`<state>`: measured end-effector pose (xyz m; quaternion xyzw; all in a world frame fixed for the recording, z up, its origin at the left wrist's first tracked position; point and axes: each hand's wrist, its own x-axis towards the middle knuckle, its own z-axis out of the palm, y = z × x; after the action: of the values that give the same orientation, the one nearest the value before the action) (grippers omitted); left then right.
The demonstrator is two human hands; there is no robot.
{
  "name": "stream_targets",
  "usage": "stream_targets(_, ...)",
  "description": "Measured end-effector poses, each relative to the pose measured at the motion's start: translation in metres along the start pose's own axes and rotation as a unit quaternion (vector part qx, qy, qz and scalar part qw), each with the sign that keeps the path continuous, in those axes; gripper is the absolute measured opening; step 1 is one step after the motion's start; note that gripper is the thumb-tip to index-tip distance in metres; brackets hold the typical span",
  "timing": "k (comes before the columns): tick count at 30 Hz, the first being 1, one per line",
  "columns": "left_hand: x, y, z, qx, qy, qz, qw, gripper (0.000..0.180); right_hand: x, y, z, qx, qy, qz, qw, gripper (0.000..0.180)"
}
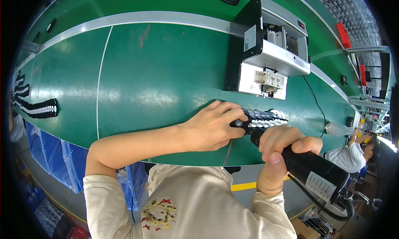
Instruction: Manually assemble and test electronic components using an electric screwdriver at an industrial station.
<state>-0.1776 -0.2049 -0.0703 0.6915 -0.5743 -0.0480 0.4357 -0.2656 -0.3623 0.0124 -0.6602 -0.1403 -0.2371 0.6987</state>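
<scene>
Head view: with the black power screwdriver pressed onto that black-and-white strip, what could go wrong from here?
1. The left hand pins the black-and-white strip right beside the tool tip, so a slip could hit its fingers.
2. The strip lies near the green belt's front edge and could slide off.
3. The right hand holds the black power screwdriver tilted, so it might seat crooked.
</scene>
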Motion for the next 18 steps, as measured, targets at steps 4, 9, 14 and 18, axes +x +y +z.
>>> stream_targets(4,0.001,0.002,-0.003,-0.012,-0.012,-0.011,1.0,0.031,-0.002,0.003,-0.001,0.008,-0.004,0.002,1.0,0.04)
stream_targets(9,0.003,0.006,-0.006,-0.039,-0.007,-0.039,0.998,0.031,-0.002,0.001,0.0,0.023,0.021,0.036,0.999,0.042)
stream_targets(14,0.004,0.005,-0.004,-0.046,0.002,-0.041,0.998,0.03,0.02,-0.001,-0.021,0.138,0.018,-0.035,0.99,0.058)
stream_targets(18,0.01,0.01,-0.056,-0.037,-0.063,-0.064,0.995,0.034,0.035,-0.018,-0.05,0.107,0.059,-0.1,0.987,0.064)
